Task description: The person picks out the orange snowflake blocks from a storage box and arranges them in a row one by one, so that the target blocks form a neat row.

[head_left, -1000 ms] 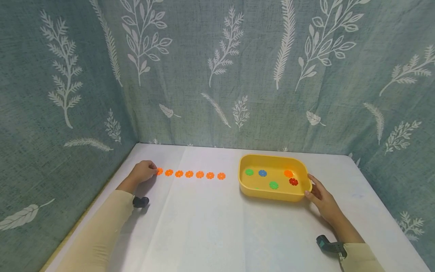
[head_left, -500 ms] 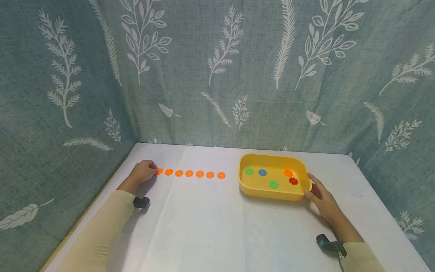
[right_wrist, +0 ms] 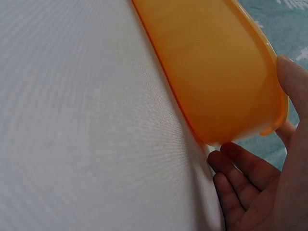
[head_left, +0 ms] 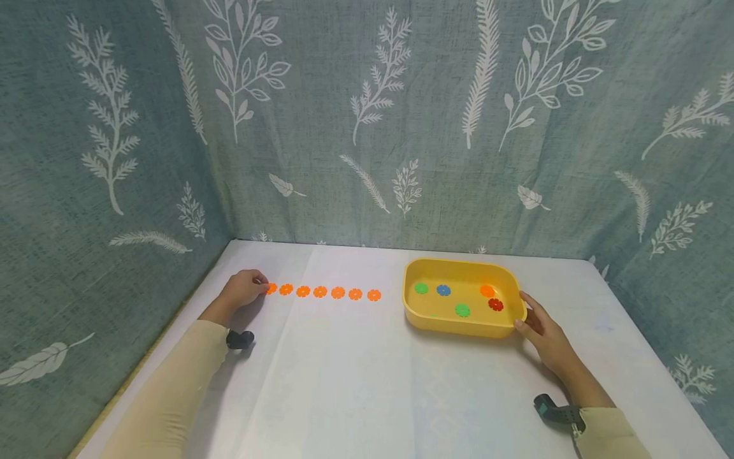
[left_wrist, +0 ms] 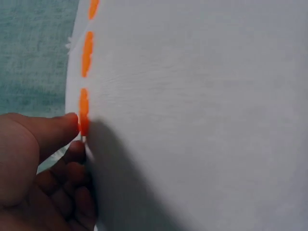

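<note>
On the left of the table, my left hand (head_left: 243,289) pinches the leftmost orange flower-shaped disc (head_left: 272,289) between thumb and fingers. In the left wrist view that orange disc (left_wrist: 84,108) shows edge-on, its lower end at the thumb (left_wrist: 71,124). Several like it, such as the orange disc at the row's right end (head_left: 374,295), lie spaced out in a line. My right hand (head_left: 547,341) grips the right end of a yellow plastic tub (head_left: 459,326), the thumb at its rim. Seen from the right wrist, the tub wall (right_wrist: 226,82) stands beside the curled lower fingers (right_wrist: 250,166).
Inside the tub lie a blue disc (head_left: 443,291), green discs (head_left: 462,310), a red disc (head_left: 496,305) and an orange disc (head_left: 487,291). A white cloth (head_left: 344,376) covers the table. Patterned green curtains (head_left: 321,159) hang behind and on both sides.
The head view has shifted very slightly. Both hands, the row of orange discs and the tub stay in place.
</note>
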The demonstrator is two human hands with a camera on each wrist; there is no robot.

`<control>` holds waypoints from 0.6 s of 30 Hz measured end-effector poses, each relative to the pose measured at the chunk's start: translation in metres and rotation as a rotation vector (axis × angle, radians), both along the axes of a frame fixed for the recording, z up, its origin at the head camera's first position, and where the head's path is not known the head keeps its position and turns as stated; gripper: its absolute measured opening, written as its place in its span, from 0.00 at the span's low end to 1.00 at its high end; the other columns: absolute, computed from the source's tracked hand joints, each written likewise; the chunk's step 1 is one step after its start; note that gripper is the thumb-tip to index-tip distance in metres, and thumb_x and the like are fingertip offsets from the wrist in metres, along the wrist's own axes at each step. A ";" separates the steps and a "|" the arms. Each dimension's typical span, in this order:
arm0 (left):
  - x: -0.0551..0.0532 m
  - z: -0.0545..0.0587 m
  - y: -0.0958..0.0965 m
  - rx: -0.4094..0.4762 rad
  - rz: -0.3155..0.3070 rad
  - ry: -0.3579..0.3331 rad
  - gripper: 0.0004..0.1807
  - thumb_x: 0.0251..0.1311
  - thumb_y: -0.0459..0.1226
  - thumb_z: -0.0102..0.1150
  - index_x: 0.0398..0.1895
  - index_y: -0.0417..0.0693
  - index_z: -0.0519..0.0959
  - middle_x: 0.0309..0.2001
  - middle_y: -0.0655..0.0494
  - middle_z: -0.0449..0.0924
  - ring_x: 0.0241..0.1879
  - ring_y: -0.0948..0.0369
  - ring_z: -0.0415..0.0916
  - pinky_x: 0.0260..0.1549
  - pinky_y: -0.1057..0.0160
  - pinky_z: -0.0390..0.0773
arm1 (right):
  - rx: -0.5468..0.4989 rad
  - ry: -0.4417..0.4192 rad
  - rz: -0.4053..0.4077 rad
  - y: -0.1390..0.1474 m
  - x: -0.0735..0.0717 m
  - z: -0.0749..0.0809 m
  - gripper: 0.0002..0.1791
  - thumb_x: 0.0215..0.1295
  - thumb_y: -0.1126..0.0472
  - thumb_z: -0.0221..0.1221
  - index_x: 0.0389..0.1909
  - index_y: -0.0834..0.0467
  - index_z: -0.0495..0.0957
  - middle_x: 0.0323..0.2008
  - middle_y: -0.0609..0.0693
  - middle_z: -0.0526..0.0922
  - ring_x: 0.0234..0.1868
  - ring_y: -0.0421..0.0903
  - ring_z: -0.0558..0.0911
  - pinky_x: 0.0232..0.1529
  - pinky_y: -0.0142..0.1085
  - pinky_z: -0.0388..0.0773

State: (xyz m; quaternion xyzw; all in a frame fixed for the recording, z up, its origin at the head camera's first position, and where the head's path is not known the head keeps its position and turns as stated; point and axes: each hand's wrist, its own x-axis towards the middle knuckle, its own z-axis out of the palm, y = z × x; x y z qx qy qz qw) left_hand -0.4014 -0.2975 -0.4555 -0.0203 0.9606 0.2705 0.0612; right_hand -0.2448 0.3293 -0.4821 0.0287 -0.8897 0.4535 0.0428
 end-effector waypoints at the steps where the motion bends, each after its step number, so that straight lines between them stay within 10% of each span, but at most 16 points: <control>1: -0.001 0.001 0.000 0.015 -0.004 -0.013 0.12 0.66 0.38 0.57 0.46 0.38 0.78 0.43 0.42 0.77 0.41 0.48 0.74 0.41 0.51 0.74 | 0.001 -0.001 -0.001 0.001 0.000 0.000 0.41 0.73 0.47 0.53 0.78 0.51 0.42 0.69 0.71 0.58 0.66 0.70 0.62 0.56 0.60 0.65; 9: -0.020 0.029 0.012 0.130 -0.089 0.025 0.15 0.69 0.39 0.54 0.51 0.37 0.77 0.50 0.38 0.75 0.47 0.45 0.73 0.46 0.48 0.74 | -0.014 0.009 -0.006 0.004 0.000 -0.005 0.40 0.73 0.47 0.53 0.78 0.51 0.44 0.68 0.71 0.59 0.66 0.70 0.62 0.57 0.60 0.64; 18: -0.031 0.049 0.072 0.238 -0.254 0.001 0.18 0.68 0.39 0.55 0.56 0.37 0.76 0.51 0.41 0.76 0.51 0.43 0.74 0.48 0.49 0.75 | -0.018 0.011 -0.006 0.002 -0.003 -0.006 0.41 0.72 0.47 0.54 0.78 0.51 0.44 0.70 0.69 0.57 0.67 0.69 0.61 0.58 0.59 0.64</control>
